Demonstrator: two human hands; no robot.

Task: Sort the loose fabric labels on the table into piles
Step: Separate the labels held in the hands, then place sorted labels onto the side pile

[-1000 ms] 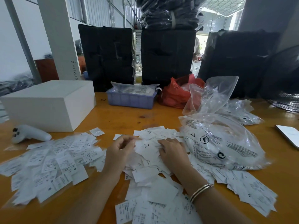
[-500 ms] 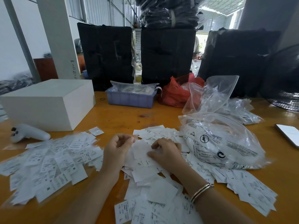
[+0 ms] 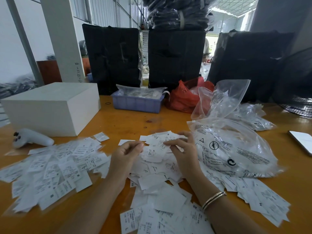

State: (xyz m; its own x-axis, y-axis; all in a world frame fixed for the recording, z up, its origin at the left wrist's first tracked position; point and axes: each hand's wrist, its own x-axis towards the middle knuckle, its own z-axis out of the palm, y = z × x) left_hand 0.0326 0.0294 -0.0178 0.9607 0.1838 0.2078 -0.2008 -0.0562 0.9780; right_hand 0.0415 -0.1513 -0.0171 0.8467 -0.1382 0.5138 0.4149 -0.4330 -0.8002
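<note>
Over loose labels (image 3: 152, 168), hands (image 3: 125, 153) (fingers curled)

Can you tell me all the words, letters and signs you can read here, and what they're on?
"XS": label between the hands.
"M": label in the left pile.
"L": label at right.
Recycling sign: clear bag.
Pillar writing, other print: too blurred.
</note>
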